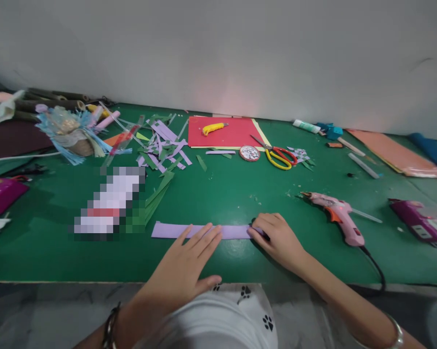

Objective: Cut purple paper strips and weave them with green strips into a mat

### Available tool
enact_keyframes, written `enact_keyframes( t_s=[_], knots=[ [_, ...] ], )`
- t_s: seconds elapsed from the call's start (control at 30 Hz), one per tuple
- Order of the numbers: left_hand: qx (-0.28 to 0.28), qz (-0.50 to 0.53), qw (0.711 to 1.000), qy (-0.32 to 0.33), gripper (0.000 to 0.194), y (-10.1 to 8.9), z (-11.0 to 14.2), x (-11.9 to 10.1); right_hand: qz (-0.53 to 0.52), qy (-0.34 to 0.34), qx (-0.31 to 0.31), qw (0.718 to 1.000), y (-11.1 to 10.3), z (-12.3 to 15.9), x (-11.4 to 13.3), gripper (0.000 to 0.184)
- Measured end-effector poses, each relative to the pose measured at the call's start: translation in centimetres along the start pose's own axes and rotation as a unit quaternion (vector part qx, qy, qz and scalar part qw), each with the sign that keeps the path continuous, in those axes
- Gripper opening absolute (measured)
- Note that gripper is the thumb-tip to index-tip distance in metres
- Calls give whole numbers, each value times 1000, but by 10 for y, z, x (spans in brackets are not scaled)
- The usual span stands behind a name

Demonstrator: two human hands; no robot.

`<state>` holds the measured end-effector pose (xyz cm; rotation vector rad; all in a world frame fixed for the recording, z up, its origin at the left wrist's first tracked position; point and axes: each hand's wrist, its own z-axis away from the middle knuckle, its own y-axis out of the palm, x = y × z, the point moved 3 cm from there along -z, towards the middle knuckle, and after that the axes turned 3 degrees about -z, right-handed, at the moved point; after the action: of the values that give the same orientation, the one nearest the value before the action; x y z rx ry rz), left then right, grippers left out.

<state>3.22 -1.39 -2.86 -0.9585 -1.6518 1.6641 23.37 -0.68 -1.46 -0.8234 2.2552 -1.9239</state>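
Observation:
A long purple paper strip (236,232) lies flat on the green table near its front edge. My left hand (191,257) rests on the strip's middle, fingers stretched out and thumb apart. At the strip's right end my right hand (276,237) is closed, its curled fingers covering that end. Something small and dark peeks out by the right fingertips, too hidden to name. Left of the strip are green paper strips (158,196), partly blurred out.
A pink glue gun (336,213) lies on the right, its cord running off the front edge. Behind are scissors (281,157), a round container (249,153), and a yellow cutter (214,128) on red paper (200,137). Purple and green scraps (163,145) pile up back left.

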Motion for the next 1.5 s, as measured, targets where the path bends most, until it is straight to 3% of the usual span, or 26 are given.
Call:
enact_keyframes(
  t_s=[0.37,1.17,1.5],
  knots=[
    [13,7,1000,-21,67,3,-14,-13,27,57,-4,998,-3,-1,-12,35],
    [16,26,997,-66,68,3,-15,-17,82,65,13,994,-2,-3,-17,31],
    [46,52,996,-52,67,-1,0,3,86,66,12,994,-2,-2,-17,29]
  ],
)
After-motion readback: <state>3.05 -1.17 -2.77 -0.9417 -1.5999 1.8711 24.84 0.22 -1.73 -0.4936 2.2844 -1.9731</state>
